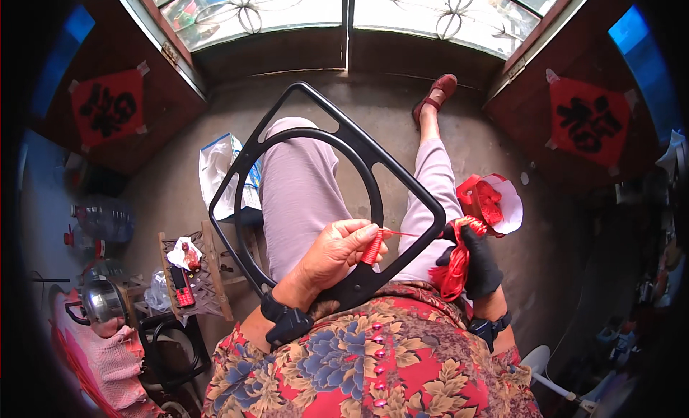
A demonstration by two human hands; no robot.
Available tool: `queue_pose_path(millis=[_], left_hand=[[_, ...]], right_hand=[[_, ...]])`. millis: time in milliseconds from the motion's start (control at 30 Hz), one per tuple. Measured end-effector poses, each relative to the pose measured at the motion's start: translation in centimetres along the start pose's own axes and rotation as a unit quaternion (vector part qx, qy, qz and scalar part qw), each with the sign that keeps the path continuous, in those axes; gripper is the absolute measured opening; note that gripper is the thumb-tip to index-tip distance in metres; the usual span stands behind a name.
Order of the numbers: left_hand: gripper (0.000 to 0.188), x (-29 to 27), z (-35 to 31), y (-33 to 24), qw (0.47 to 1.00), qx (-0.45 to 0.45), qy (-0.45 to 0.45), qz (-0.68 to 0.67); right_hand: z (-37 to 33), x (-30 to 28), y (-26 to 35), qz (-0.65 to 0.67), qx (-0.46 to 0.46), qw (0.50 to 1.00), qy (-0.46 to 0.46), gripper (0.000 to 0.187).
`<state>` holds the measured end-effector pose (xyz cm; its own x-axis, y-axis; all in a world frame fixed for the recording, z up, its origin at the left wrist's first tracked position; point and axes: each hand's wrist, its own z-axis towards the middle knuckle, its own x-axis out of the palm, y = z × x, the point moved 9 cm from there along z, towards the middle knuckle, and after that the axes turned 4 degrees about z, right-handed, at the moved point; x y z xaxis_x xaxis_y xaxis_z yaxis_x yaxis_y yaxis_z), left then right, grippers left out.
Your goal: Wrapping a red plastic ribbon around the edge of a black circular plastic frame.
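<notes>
A black square frame (407, 177) with a round inner ring lies tilted across my lap. Red cord is wound in a tight coil (371, 250) around a short part of the ring. My left hand (331, 258), bare, is closed with thumb and fingers pinching the ring at this coil. From there a thin strand runs right, across the frame, towards my right hand (479, 263). That hand wears a black glove and is closed around a looped bundle of red cord (453, 272), which hangs below its fingers.
A red and white bag (495, 206) with red material inside stands on the floor by my right leg. Left of my legs are a white and blue bag (219, 174) and a low woven stool (204, 274) bearing a red phone (184, 294). A metal kettle (104, 304) stands farther left.
</notes>
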<state>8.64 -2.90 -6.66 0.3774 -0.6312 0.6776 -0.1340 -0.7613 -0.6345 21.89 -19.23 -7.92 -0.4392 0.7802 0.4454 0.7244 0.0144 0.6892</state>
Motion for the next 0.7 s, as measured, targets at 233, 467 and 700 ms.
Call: queue_pose_path(millis=[233, 467, 700], left_hand=[[0.019, 0.0, 0.6, 0.7, 0.999, 0.008, 0.002, 0.048], [0.021, 0.7, 0.8, 2.2, 0.998, -0.030, 0.013, 0.047], [0.027, 1.1, 0.8, 3.1, 0.996, -0.072, 0.041, 0.021]], right_hand=[[1.2, -5.0, 3.3, -0.242, -0.174, 0.953, -0.060, 0.034], [4.8, 4.1, 5.6, -0.326, -0.372, 0.867, -0.059, 0.036], [7.9, 11.0, -3.2, 0.085, -0.050, 0.959, 0.267, 0.040]])
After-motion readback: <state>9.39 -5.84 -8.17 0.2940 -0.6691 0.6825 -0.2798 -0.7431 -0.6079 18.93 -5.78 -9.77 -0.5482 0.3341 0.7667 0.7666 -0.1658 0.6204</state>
